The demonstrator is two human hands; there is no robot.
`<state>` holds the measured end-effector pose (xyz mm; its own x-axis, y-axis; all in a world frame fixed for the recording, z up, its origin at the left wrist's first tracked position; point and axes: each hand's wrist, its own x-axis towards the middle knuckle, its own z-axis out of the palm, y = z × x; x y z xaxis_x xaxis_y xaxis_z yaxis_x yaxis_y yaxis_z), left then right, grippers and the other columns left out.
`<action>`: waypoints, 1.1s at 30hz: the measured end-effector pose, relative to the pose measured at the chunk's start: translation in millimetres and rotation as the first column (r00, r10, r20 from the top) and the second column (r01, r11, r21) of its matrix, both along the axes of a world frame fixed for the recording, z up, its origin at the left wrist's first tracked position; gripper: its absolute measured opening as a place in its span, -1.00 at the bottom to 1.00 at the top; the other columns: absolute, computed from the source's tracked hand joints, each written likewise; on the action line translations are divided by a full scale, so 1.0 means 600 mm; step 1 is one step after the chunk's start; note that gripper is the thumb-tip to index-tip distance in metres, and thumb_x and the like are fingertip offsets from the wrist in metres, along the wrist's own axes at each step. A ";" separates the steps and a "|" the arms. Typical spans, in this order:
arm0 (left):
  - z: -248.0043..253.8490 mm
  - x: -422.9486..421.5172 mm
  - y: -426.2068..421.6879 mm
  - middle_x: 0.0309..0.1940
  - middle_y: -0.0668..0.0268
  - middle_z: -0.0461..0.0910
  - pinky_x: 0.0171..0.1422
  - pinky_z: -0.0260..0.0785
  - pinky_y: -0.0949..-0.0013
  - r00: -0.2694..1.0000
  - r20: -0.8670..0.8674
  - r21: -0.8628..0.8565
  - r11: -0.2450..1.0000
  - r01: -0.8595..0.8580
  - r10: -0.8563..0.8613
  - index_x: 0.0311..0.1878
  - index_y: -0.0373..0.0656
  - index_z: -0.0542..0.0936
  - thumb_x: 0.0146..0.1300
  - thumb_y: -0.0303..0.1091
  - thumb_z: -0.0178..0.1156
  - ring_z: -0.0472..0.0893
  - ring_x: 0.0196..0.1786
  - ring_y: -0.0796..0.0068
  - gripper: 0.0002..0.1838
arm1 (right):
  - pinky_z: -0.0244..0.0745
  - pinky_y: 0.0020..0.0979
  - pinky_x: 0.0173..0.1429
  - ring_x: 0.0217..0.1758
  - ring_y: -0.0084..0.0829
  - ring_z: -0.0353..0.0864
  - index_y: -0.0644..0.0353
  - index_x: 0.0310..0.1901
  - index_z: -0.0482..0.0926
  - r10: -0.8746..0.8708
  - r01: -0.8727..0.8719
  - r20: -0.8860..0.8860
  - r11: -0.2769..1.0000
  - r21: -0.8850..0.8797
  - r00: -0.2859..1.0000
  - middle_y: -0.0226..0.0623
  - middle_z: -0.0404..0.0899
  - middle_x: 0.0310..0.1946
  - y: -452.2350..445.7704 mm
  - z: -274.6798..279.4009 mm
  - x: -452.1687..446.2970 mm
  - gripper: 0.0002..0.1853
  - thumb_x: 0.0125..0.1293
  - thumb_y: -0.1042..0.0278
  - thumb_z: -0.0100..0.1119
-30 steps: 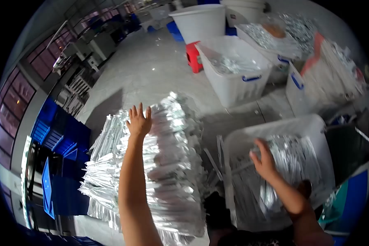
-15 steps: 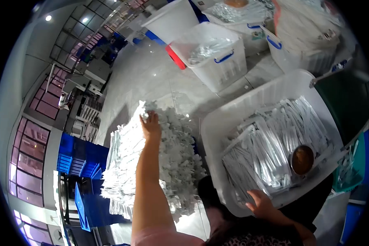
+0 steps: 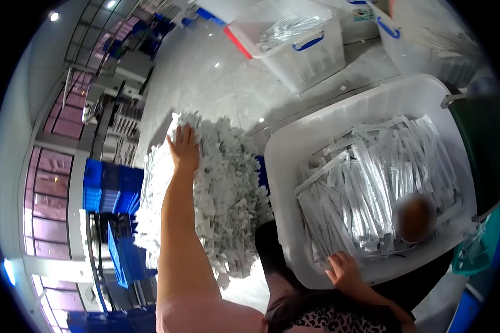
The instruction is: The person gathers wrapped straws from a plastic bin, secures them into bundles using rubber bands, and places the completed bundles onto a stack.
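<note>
My left hand (image 3: 184,149) lies with fingers stretched out on the far end of a tall stack of white, crinkled-edged strips or wrappers (image 3: 222,183); nothing shows gripped in it. At the near left corner of a large white plastic tub (image 3: 294,244), my right hand (image 3: 345,271) rests by the inner rim, fingers loosely extended and touching or just above the packets. Inside the tub lie many long, thin packets in clear, shiny wrapping (image 3: 366,188), mostly side by side. A round brown object (image 3: 415,217), blurred, sits on them at the right.
Behind the tub stands a clear bin with a blue handle (image 3: 316,61), holding more wrapped packets. Another bin (image 3: 405,50) is at the back right. Blue crates (image 3: 111,186) are stacked on the left. A teal basket (image 3: 475,250) and a dark green panel (image 3: 475,150) flank the tub's right side.
The view has shifted, so the stack and my left hand appear further left and the back bins higher. My left hand remains on the stack; my right hand stays at the tub's corner.
</note>
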<state>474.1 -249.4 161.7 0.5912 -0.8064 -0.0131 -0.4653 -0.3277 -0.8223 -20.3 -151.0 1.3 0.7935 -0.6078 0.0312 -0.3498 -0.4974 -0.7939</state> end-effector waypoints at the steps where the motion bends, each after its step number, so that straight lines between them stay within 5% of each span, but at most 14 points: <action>1: 0.005 -0.005 -0.002 0.37 0.49 -0.24 0.38 -0.49 0.00 0.999 0.022 0.006 1.000 0.029 -0.029 0.34 0.07 -0.05 0.30 -0.04 -0.38 -0.25 0.41 0.43 -0.45 | 0.25 -0.15 0.02 0.00 -0.10 0.32 0.27 -0.10 0.37 -0.010 0.010 -0.010 1.000 0.028 1.000 -0.10 0.38 -0.11 0.000 -0.003 -0.001 -0.58 -0.02 0.31 0.18; 4: -0.001 -0.078 -0.011 0.36 0.36 -0.15 0.36 -0.50 -0.03 0.999 -0.019 -0.029 0.999 0.031 -0.032 0.31 0.05 0.04 0.26 0.06 -0.36 -0.23 0.40 0.42 -0.42 | 0.26 -0.15 0.00 -0.02 -0.09 0.32 0.28 -0.11 0.37 0.010 -0.011 0.028 1.000 0.010 1.000 -0.11 0.38 -0.12 0.006 -0.018 0.000 -0.59 -0.01 0.31 0.17; 5: -0.023 -0.100 0.010 0.36 0.36 -0.16 0.37 -0.52 -0.02 0.888 0.407 0.183 0.972 0.147 -0.211 0.32 0.04 0.02 0.26 0.05 -0.37 -0.23 0.40 0.42 -0.42 | 0.26 -0.15 0.00 -0.02 -0.09 0.32 0.28 -0.11 0.37 0.050 -0.050 0.035 0.999 -0.005 0.998 -0.11 0.38 -0.12 0.009 -0.019 0.000 -0.59 -0.01 0.31 0.17; 6: -0.046 -0.122 0.032 0.36 0.36 -0.16 0.37 -0.53 -0.02 0.570 0.745 0.337 0.933 0.129 -0.348 0.32 0.03 0.01 0.27 0.04 -0.37 -0.22 0.40 0.41 -0.42 | 0.26 -0.15 -0.01 -0.02 -0.10 0.32 0.27 -0.11 0.37 0.048 -0.048 0.027 0.999 -0.008 0.998 -0.11 0.38 -0.14 0.011 -0.018 0.001 -0.59 -0.01 0.31 0.17; 7: -0.027 -0.177 0.051 0.36 0.35 -0.17 0.37 -0.52 -0.03 0.885 0.381 0.210 0.957 0.200 -0.268 0.32 -0.01 -0.01 0.26 -0.03 -0.31 -0.22 0.40 0.39 -0.42 | 0.25 -0.15 -0.02 -0.02 -0.10 0.33 0.27 -0.11 0.37 0.046 -0.046 0.020 0.999 -0.012 0.999 -0.12 0.38 -0.15 0.010 -0.018 0.002 -0.59 -0.01 0.31 0.17; 8: -0.008 -0.233 0.069 0.36 0.34 -0.18 0.37 -0.51 -0.04 0.989 -0.076 0.019 0.992 0.128 -0.126 0.33 -0.05 -0.03 0.25 -0.11 -0.25 -0.22 0.40 0.37 -0.41 | 0.25 -0.15 -0.02 -0.02 -0.10 0.33 0.27 -0.11 0.37 0.089 -0.088 0.027 0.996 -0.033 0.996 -0.12 0.38 -0.15 0.011 -0.017 0.003 -0.59 -0.01 0.31 0.17; 12: -0.034 -0.160 0.147 0.37 0.27 -0.24 0.35 -0.43 -0.14 0.981 0.190 0.240 0.971 -0.008 -0.039 0.33 -0.06 -0.05 0.13 -0.33 -0.08 -0.26 0.40 0.19 -0.32 | 0.22 -0.15 0.00 -0.04 -0.15 0.34 0.24 -0.12 0.39 0.074 -0.077 -0.030 0.990 -0.115 0.997 -0.17 0.42 -0.20 0.022 -0.023 -0.002 -0.60 -0.01 0.28 0.18; 16: -0.038 -0.180 0.123 0.37 0.29 -0.24 0.38 -0.47 -0.02 0.994 -0.049 0.104 0.990 -0.095 0.100 0.34 -0.11 -0.12 0.23 -0.10 -0.20 -0.27 0.40 0.27 -0.34 | 0.19 -0.13 0.00 -0.09 -0.19 0.38 0.22 -0.16 0.42 0.046 -0.054 -0.038 0.971 -0.233 0.998 -0.21 0.46 -0.28 0.027 -0.037 -0.010 -0.63 -0.02 0.26 0.18; 18: -0.079 -0.204 0.130 0.37 0.37 -0.18 0.39 -0.48 0.05 0.889 0.446 -0.020 0.991 0.129 -0.107 0.33 -0.14 -0.12 0.28 0.00 -0.34 -0.22 0.40 0.43 -0.36 | 0.20 -0.13 0.00 -0.10 -0.18 0.38 0.22 -0.17 0.42 0.063 -0.066 -0.020 0.964 -0.257 0.998 -0.21 0.47 -0.29 0.026 -0.038 -0.007 -0.63 -0.02 0.25 0.19; 19: 0.004 -0.284 0.127 0.36 0.41 -0.16 0.39 -0.49 0.06 0.997 -0.054 0.041 0.998 0.049 -0.047 0.34 -0.12 -0.12 0.27 0.03 -0.35 -0.19 0.40 0.47 -0.35 | 0.20 -0.13 -0.01 -0.11 -0.17 0.39 0.23 -0.17 0.42 0.055 -0.059 -0.023 0.968 -0.243 0.998 -0.20 0.47 -0.30 0.024 -0.043 -0.008 -0.64 -0.01 0.25 0.18; 23: -0.060 -0.136 0.187 0.37 0.40 -0.19 0.37 -0.52 0.00 0.982 0.158 0.043 0.993 -0.108 0.100 0.33 -0.14 -0.14 0.26 0.12 -0.42 -0.15 0.39 0.46 -0.30 | 0.21 -0.14 -0.06 -0.16 -0.13 0.40 0.24 -0.16 0.42 0.084 -0.088 -0.031 0.981 -0.175 0.996 -0.16 0.48 -0.33 0.024 -0.054 -0.011 -0.66 0.04 0.24 0.13; 25: -0.028 -0.191 0.159 0.37 0.37 -0.22 0.37 -0.55 0.00 0.941 -0.111 0.066 0.948 -0.313 0.318 0.33 -0.17 -0.18 0.28 0.10 -0.45 -0.18 0.40 0.43 -0.31 | 0.21 -0.15 -0.06 -0.16 -0.14 0.40 0.24 -0.16 0.42 0.096 -0.099 -0.026 0.978 -0.186 0.995 -0.17 0.48 -0.33 0.028 -0.047 -0.010 -0.66 0.05 0.24 0.12; 30: -0.003 -0.363 0.245 0.37 0.28 -0.21 0.40 -0.45 0.10 0.979 -0.153 -0.238 0.967 0.093 -0.132 0.31 -0.19 -0.02 0.24 -0.08 -0.25 -0.21 0.40 0.37 -0.37 | 0.24 -0.16 -0.11 -0.23 -0.15 0.43 0.24 -0.18 0.42 0.109 -0.107 -0.005 0.962 -0.251 0.994 -0.18 0.49 -0.36 0.026 -0.053 -0.017 -0.69 0.07 0.25 0.09; 33: -0.003 -0.365 0.319 0.36 0.25 -0.14 0.41 -0.43 0.09 0.981 -0.106 -0.293 0.948 0.123 -0.160 0.28 -0.22 0.07 0.15 -0.19 -0.14 -0.16 0.40 0.36 -0.37 | 0.26 -0.15 -0.14 -0.28 -0.13 0.44 0.25 -0.21 0.43 0.110 -0.113 -0.026 0.954 -0.277 0.994 -0.17 0.49 -0.39 0.026 -0.057 -0.016 -0.71 0.07 0.26 0.08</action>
